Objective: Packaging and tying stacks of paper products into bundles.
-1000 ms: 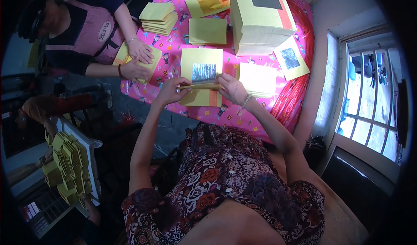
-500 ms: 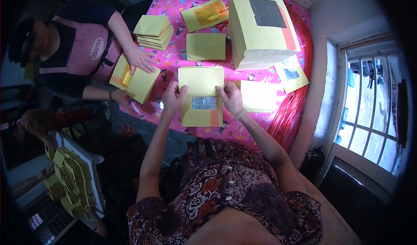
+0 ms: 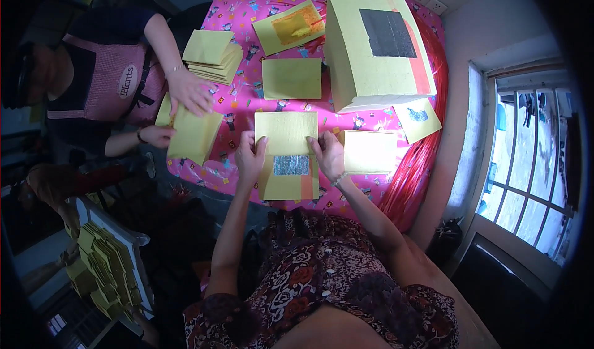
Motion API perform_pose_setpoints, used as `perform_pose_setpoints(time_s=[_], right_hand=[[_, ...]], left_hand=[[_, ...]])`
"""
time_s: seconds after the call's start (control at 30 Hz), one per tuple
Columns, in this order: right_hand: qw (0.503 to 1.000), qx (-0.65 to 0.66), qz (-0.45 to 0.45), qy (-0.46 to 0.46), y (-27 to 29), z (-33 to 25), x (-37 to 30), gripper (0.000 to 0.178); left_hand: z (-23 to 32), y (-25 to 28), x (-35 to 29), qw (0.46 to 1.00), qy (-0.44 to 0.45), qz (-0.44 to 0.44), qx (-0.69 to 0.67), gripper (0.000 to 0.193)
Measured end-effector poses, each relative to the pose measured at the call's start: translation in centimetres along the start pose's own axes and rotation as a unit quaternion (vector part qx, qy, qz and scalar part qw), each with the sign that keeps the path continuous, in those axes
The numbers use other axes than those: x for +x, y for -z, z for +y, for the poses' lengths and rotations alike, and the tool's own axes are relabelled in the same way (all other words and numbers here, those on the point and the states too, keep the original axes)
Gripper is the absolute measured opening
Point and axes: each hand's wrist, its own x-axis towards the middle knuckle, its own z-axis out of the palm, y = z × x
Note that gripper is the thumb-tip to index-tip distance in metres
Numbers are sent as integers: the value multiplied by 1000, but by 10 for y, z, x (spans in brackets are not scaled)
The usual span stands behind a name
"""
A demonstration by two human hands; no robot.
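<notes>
My left hand [image 3: 249,154] and my right hand [image 3: 329,153] grip the two lower corners of a yellow paper sheet [image 3: 286,129], thumbs on top and fingers underneath. It looks like one sheet or a thin stack; I cannot tell which. Directly below it, toward me, a yellow paper with a silver patch [image 3: 292,165] and a reddish stripe lies on the table, its far edge covered by the held sheet. Beside my right hand rests a brightly lit pale stack of paper [image 3: 369,151].
A pink patterned cloth [image 3: 241,111] covers the table. A tall yellow paper stack [image 3: 377,58] stands at far right, near red plastic strands [image 3: 411,173]. Beyond my hands is another yellow stack [image 3: 292,78]. At left a co-worker's hands [image 3: 189,92] press a folded yellow paper [image 3: 195,140], near folded papers [image 3: 213,55].
The whole view has shifted, so the table sits lower in the picture. My grip looks the same. The co-worker's orange patch, visible before, is now mostly covered by paper.
</notes>
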Motion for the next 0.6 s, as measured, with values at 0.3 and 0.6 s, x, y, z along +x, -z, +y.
perform_pose_setpoints(time_s=[0.3, 0.6], right_hand=[[995, -96, -12, 6, 4, -1, 4, 29], [997, -75, 4, -30, -6, 7, 3, 29]], left_hand=[[16, -11, 0, 999, -26, 46, 13, 28], [10, -18, -1, 993, -75, 46, 78, 18]])
